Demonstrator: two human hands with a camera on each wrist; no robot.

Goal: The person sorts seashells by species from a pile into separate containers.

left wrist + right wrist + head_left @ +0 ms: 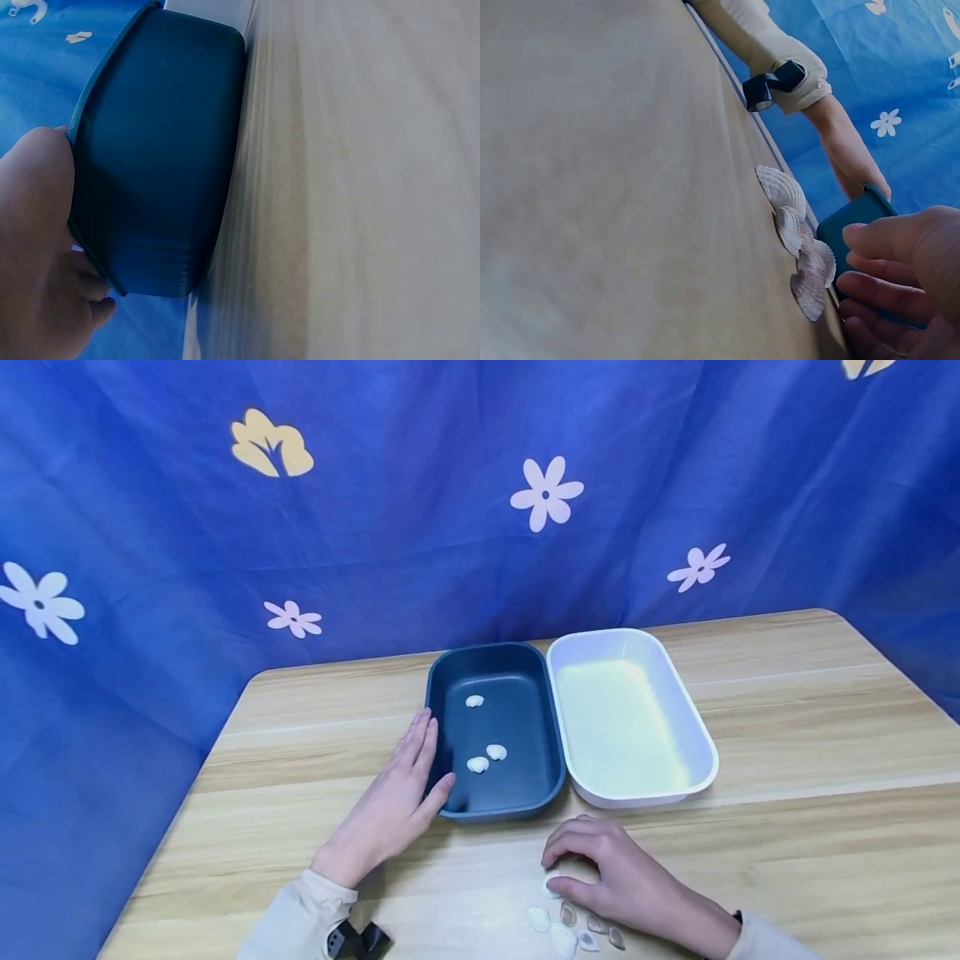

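My left hand [397, 793] rests along the left rim of a dark blue tray [517, 789], fingers extended and thumb at the near corner. In the left wrist view the thumb side lies against the rim of the tray [157, 150]. Three small white shells [477, 764] lie inside. My right hand [603, 868] reaches over a white seashell [551, 883] on the table, fingers curved and fingertips right at it. In the right wrist view no shell shows between its thumb and fingers. Several more white and brownish shells [564, 939] lie on the table beneath.
A white tray [637, 797] stands right against the dark tray. Both are on the wooden table [810, 710], near its far edge. A blue curtain [420, 510] with flower prints hangs behind. A black device [360, 941] is at my left cuff.
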